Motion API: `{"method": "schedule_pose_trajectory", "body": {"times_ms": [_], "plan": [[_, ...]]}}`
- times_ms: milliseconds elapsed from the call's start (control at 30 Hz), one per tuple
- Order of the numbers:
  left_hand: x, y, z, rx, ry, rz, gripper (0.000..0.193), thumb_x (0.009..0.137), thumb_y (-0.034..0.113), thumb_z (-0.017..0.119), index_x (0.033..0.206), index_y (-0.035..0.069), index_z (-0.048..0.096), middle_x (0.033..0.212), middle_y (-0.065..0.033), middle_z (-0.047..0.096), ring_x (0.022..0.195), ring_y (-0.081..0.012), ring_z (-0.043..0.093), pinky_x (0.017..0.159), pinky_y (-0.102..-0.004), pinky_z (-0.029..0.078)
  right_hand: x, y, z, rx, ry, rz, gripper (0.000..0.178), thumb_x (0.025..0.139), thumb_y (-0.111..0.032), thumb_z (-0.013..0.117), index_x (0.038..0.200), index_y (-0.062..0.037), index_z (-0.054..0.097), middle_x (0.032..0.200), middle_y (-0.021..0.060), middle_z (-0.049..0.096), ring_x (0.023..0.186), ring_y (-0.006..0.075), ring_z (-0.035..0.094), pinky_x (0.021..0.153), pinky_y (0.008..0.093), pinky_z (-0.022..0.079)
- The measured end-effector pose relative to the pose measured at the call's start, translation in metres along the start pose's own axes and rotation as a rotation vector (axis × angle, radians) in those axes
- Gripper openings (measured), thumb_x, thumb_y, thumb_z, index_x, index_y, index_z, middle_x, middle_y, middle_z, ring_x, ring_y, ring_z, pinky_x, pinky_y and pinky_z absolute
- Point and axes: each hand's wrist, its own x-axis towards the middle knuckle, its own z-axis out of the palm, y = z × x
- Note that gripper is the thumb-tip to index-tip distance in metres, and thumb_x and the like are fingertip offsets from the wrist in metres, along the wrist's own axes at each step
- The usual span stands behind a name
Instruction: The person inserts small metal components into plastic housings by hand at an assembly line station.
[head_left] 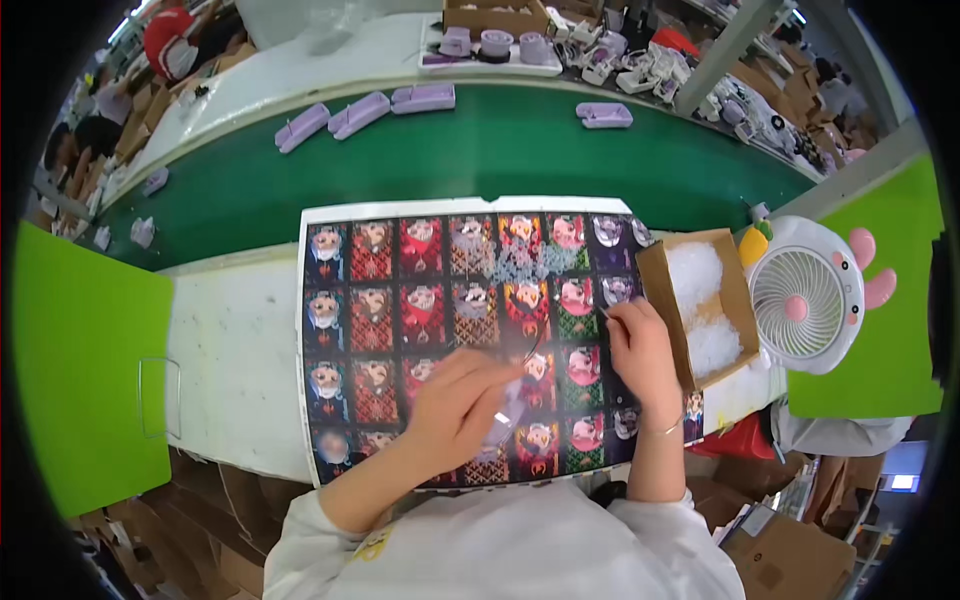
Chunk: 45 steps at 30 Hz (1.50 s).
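A sheet (375,335) printed with rows of colourful cartoon characters lies in front of me, under both hands. My left hand (455,405) is over its lower middle, fingers closed and pointing right; what they hold is hidden. Below those fingers shows a clear, shiny piece (505,415), and I cannot tell whether the hand grips it. My right hand (643,355) hovers by the sheet's right side, thumb and forefinger pinched at a small slim tip too fine to name. Farther up the sheet lies a loose cluster of small clear pieces (528,262).
Right of the sheet, an open cardboard box (655,285) holds translucent pieces. Beside it stands a white fan (808,295) with pink ears. Beyond runs a green conveyor belt (500,145) carrying several lilac plastic parts (360,115). Green panels (90,370) flank the bench; other people work at far left.
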Motion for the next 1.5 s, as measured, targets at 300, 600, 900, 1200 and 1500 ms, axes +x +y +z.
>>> {"method": "schedule_pose_trajectory", "body": {"times_ms": [300, 600, 900, 1200, 1500], "plan": [[0.129, -0.057, -0.111, 1.109, -0.133, 0.241, 0.025, 0.079, 0.009, 0.063, 0.103, 0.003, 0.067, 0.089, -0.0133, 0.060, 0.088, -0.0326, 0.057, 0.077, -0.0449, 0.047, -0.050, -0.008, -0.026, 0.087, 0.412, -0.063, 0.032, 0.075, 0.005, 0.067, 0.106, -0.0006, 0.063, 0.106, 0.0165, 0.058, 0.097, 0.0350, 0.057, 0.084, 0.0387, 0.049], [0.217, -0.191, -0.125, 1.579, -0.189, 0.226, 0.009, 0.081, 0.015, 0.062, 0.084, 0.007, 0.065, 0.089, -0.0077, 0.062, 0.095, -0.0250, 0.058, 0.080, -0.0388, 0.047, -0.076, 0.023, -0.081, -0.080, 0.160, 0.079, 0.048, 0.068, 0.000, 0.074, 0.114, -0.0056, 0.063, 0.092, 0.0121, 0.056, 0.088, 0.0323, 0.053, 0.078, 0.0416, 0.044], [0.214, -0.201, -0.110, 1.621, -0.188, 0.082, 0.011, 0.083, 0.015, 0.061, 0.089, 0.008, 0.065, 0.095, -0.0079, 0.060, 0.102, -0.0258, 0.055, 0.088, -0.0413, 0.045, -0.089, 0.024, -0.081, -0.088, 0.163, 0.145, 0.046, 0.068, 0.005, 0.070, 0.113, -0.0054, 0.065, 0.078, 0.0107, 0.054, 0.077, 0.0305, 0.052, 0.073, 0.0408, 0.044], [0.168, -0.142, -0.113, 1.302, -0.117, 0.071, 0.037, 0.082, 0.014, 0.064, 0.118, 0.005, 0.064, 0.130, -0.0181, 0.055, 0.125, -0.0351, 0.048, 0.105, -0.0471, 0.040, -0.088, 0.019, -0.075, -0.117, 0.326, 0.076, 0.035, 0.072, 0.009, 0.067, 0.105, -0.0020, 0.066, 0.080, 0.0112, 0.055, 0.079, 0.0263, 0.055, 0.069, 0.0345, 0.045], [0.079, -0.048, -0.050, 0.586, -0.248, -0.042, 0.024, 0.086, 0.012, 0.063, 0.108, 0.002, 0.064, 0.110, -0.0157, 0.063, 0.107, -0.0349, 0.059, 0.094, -0.0423, 0.048, -0.053, -0.025, -0.037, 0.248, 0.305, -0.167, 0.018, 0.077, 0.005, 0.067, 0.094, -0.0007, 0.066, 0.081, 0.0113, 0.060, 0.068, 0.0241, 0.059, 0.060, 0.0324, 0.048]]}}
